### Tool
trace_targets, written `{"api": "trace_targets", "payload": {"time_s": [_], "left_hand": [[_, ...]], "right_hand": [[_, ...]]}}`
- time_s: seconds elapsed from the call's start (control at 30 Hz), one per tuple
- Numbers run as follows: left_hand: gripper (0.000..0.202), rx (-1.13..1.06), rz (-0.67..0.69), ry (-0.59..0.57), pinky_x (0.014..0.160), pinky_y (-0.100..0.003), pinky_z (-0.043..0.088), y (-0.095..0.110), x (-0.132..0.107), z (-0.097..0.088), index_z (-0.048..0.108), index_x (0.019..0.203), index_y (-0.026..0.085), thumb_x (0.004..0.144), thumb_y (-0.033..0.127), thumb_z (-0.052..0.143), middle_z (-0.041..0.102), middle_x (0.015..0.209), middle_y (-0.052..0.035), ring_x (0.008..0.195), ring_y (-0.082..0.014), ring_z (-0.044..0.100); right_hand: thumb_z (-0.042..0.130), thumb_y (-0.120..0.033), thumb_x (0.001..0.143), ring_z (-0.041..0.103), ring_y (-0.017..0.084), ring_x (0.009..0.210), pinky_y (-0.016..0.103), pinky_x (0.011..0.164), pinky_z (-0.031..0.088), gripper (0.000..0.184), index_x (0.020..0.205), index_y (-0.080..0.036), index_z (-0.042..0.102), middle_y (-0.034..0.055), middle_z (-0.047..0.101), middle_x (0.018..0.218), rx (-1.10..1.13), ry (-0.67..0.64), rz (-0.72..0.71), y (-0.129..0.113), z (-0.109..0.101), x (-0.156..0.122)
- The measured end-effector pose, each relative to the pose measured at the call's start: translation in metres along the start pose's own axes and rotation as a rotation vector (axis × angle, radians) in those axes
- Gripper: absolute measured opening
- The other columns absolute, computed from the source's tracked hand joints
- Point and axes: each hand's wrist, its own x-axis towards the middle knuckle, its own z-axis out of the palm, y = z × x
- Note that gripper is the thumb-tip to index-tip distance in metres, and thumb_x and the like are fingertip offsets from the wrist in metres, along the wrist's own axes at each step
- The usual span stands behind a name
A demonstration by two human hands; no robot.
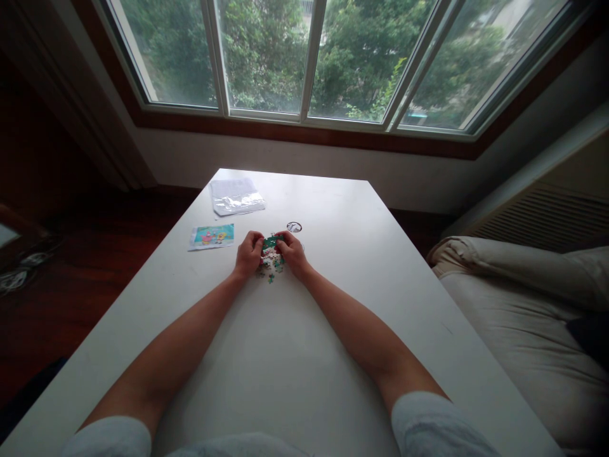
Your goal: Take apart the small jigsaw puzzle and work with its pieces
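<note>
On the white table (295,355), my left hand (248,253) and my right hand (292,252) face each other with fingers curled. Together they pinch a small green cluster of joined jigsaw pieces (270,242) between their fingertips. Just below the hands lies a little heap of loose jigsaw pieces (269,265), green and white. Both forearms stretch out over the table toward it.
A colourful cartoon picture card (212,235) lies left of the hands. A clear plastic bag with paper (235,195) rests near the far left edge. A small round ring-shaped object (294,226) sits behind the hands. A beige cushioned seat (528,317) stands right of the table.
</note>
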Motion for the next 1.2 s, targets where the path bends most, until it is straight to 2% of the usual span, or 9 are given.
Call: {"api": "trace_targets", "payload": {"time_s": [0.17, 0.3, 0.57, 0.77, 1.0, 1.2], "left_hand": [[0.025, 0.055, 0.071, 0.004, 0.061, -0.025, 0.047, 0.002, 0.000, -0.003, 0.062, 0.110, 0.023, 0.089, 0.037, 0.062, 0.064, 0.081, 0.0012, 0.063, -0.0129, 0.058], [0.030, 0.049, 0.066, -0.008, 0.066, -0.025, 0.049, 0.004, 0.000, -0.004, 0.064, 0.111, 0.023, 0.084, 0.035, 0.067, 0.067, 0.086, -0.0003, 0.069, -0.0140, 0.061], [0.024, -0.019, 0.065, 0.004, 0.080, -0.030, 0.053, -0.008, 0.006, -0.002, 0.065, 0.101, 0.021, 0.080, 0.019, 0.056, 0.071, 0.092, -0.0022, 0.083, -0.0172, 0.067], [0.022, -0.040, 0.018, -0.011, 0.074, -0.029, 0.053, -0.009, 0.006, -0.002, 0.063, 0.101, 0.021, 0.081, 0.021, 0.053, 0.071, 0.085, -0.0009, 0.077, -0.0166, 0.066], [0.020, 0.018, 0.014, -0.006, 0.069, -0.028, 0.051, -0.007, 0.006, -0.001, 0.063, 0.101, 0.022, 0.087, 0.034, 0.057, 0.069, 0.082, -0.0002, 0.073, -0.0168, 0.065], [0.020, 0.045, 0.027, -0.007, 0.068, -0.027, 0.050, -0.007, 0.005, -0.002, 0.065, 0.096, 0.021, 0.087, 0.039, 0.060, 0.068, 0.080, 0.0000, 0.072, -0.0165, 0.064]], "right_hand": [[0.055, -0.033, 0.077, 0.050, 0.011, 0.056, 0.022, 0.053, 0.039, 0.026, 0.099, -0.020, 0.062, -0.0046, 0.057, 0.064, 0.015, -0.027, 0.043, -0.008, 0.000, -0.003], [0.056, -0.034, 0.077, 0.051, 0.011, 0.055, 0.022, 0.053, 0.040, 0.026, 0.099, -0.020, 0.063, -0.0042, 0.058, 0.064, 0.026, -0.048, 0.061, -0.014, 0.000, -0.005], [0.055, -0.035, 0.081, 0.049, 0.011, 0.054, 0.022, 0.053, 0.038, 0.027, 0.101, -0.021, 0.066, -0.0045, 0.057, 0.062, 0.010, -0.059, 0.052, -0.018, 0.000, -0.008], [0.052, -0.031, 0.078, 0.054, 0.011, 0.058, 0.022, 0.055, 0.041, 0.030, 0.102, -0.020, 0.065, -0.0032, 0.061, 0.066, 0.026, -0.090, 0.058, -0.016, 0.001, -0.006], [0.053, -0.030, 0.074, 0.060, 0.013, 0.057, 0.022, 0.052, 0.041, 0.026, 0.098, -0.022, 0.051, -0.0036, 0.066, 0.069, 0.093, -0.075, 0.104, -0.014, 0.004, -0.005], [0.059, -0.041, 0.080, 0.059, 0.013, 0.059, 0.023, 0.055, 0.042, 0.027, 0.098, -0.021, 0.058, -0.0034, 0.063, 0.067, 0.047, -0.094, 0.069, -0.012, 0.003, -0.005]]}}
